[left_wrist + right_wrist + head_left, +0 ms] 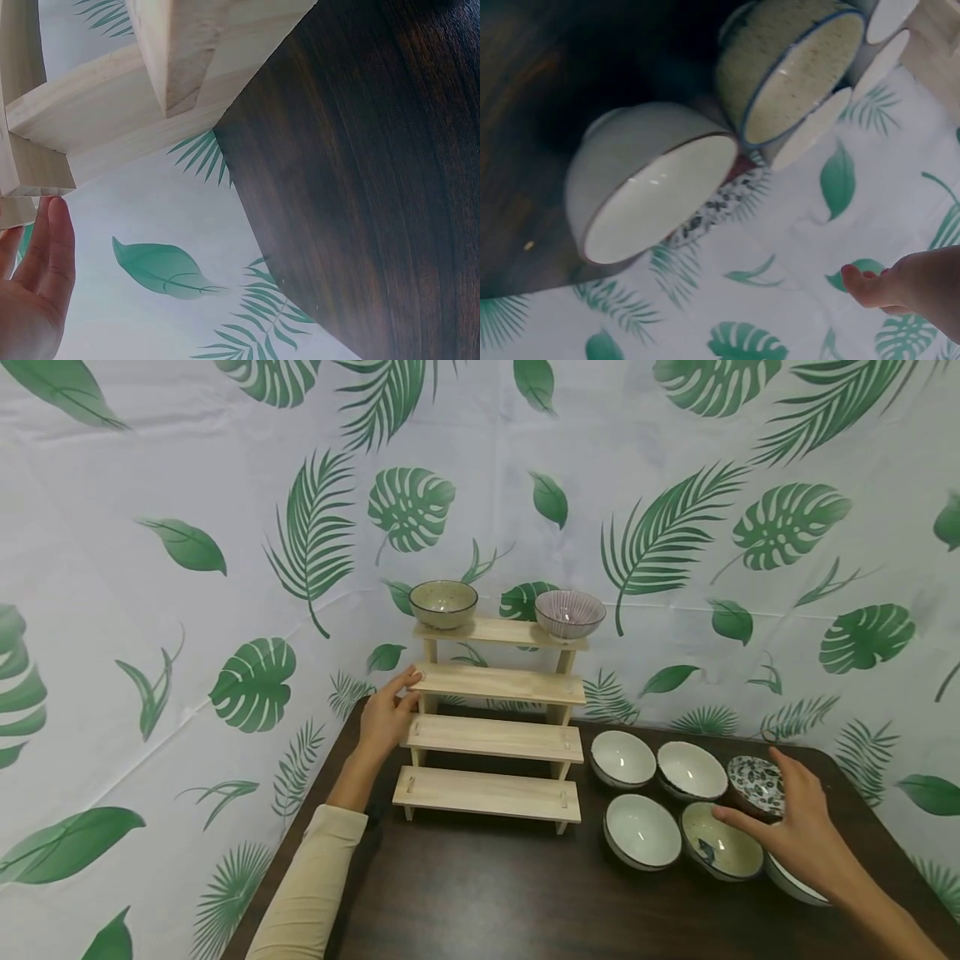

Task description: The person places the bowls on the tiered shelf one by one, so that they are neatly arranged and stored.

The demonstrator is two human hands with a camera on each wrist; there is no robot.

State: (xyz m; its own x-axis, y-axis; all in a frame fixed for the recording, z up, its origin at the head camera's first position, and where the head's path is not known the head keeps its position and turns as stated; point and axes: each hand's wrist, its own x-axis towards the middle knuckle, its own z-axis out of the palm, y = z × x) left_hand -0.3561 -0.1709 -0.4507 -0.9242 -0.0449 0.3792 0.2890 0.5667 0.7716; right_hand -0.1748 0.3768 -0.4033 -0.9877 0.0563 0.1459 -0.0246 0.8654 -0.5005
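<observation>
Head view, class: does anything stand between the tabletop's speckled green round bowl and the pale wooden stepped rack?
Yes: a white round bowl stands on the table, left of the green bowl, between it and the rack.

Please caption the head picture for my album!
A greenish bowl and striped bowl crown the stepped wooden rack, left hand at its side.

- It's a draped corner, dressed like a small display or recording set; whether a home, shop or lab lies behind it, impossible to tell!
- And look at that leaf-printed sheeting [510, 547], green on white, creased, running left, back and right, right down to the counter [480, 893].
- Dark wood grain across that counter, its far right corner rounded.
- There's a pale stepped wooden rack [491, 737], shop-display fashion, two bowls [442, 617] up top, more bowls [642, 832] clustered beside it!
</observation>
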